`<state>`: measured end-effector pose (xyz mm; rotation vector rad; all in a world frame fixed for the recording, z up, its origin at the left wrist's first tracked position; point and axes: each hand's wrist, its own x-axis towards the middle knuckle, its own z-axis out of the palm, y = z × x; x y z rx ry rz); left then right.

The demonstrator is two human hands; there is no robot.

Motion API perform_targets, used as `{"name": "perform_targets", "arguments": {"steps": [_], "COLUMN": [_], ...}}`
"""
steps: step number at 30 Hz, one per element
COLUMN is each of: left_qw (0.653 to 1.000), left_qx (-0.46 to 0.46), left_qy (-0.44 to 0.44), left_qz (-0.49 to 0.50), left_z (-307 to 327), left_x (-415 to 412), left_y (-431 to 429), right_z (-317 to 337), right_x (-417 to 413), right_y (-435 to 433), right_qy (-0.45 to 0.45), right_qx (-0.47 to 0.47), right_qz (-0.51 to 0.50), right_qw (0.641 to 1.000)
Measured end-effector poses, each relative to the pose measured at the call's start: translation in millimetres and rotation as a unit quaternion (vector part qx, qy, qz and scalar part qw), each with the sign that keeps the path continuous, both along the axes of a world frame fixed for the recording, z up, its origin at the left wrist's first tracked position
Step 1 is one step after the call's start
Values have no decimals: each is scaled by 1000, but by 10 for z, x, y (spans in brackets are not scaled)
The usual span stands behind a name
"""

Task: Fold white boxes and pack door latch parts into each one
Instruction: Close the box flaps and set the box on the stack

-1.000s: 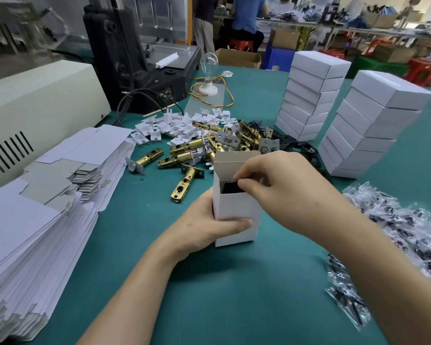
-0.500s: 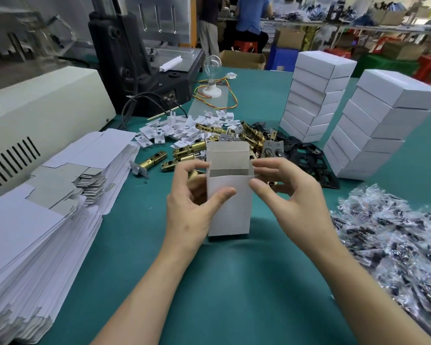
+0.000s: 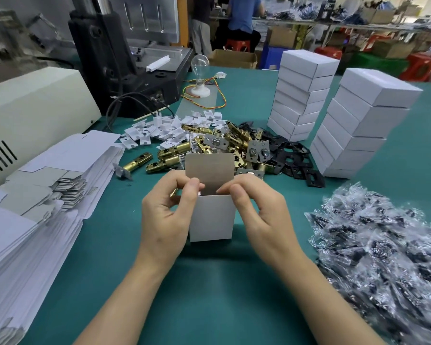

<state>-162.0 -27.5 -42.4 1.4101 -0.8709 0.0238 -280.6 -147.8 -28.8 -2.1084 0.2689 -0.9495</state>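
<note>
I saw the box (image 3: 213,220) upright on the bench (image 3: 209,282) (lid flap (image 3: 209,168) raised); left grip (image 3: 169,210) and right grip (image 3: 256,207) each pinched a top corner.

Green table (image 3: 209,282). Cream machine (image 3: 35,100) with vent slots at left edge. Black machine (image 3: 135,70) behind it, white strip (image 3: 157,64) lying on its bed, black cable (image 3: 125,100) looping from its front. Clear light bulb (image 3: 199,64) upright in white base beside it, coloured wires (image 3: 219,95) trailing. Beyond table: cardboard box (image 3: 232,58), red stool (image 3: 235,44), seated person in blue shirt (image 3: 244,13).
</note>
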Motion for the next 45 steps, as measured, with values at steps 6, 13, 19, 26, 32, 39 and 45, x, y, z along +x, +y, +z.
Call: {"name": "perform_targets", "arguments": {"steps": [6, 13, 19, 26, 32, 39, 45], "left_qw": [1000, 999, 993, 996, 996, 998, 995], "left_qx": [-19, -14, -10, 0, 39, 31, 25], "left_qy": [-16, -41, -121, -86, -76, -35, -10], "left_qz": [0, 13, 0, -30, -27, -53, -93], "left_z": [12, 56, 11, 86, 53, 65, 55], "left_x": [-45, -25, 33, -47, -18, -4, 24], "left_y": [23, 75, 142, 148, 160, 135, 152], "right_z": [31, 60, 46, 51, 38, 45, 58], "right_x": [0, 15, -69, -66, -60, -46, -52], "right_y": [70, 76, 87, 84, 69, 89, 92], "right_qy": [-44, -56, -23, -30, -22, -31, -35], "right_qx": [96, 165, 79, 117, 97, 114, 122], "right_qz": [7, 54, 27, 40, 35, 24, 40], "right_qw": [994, 983, 996, 992, 994, 993, 991]}}
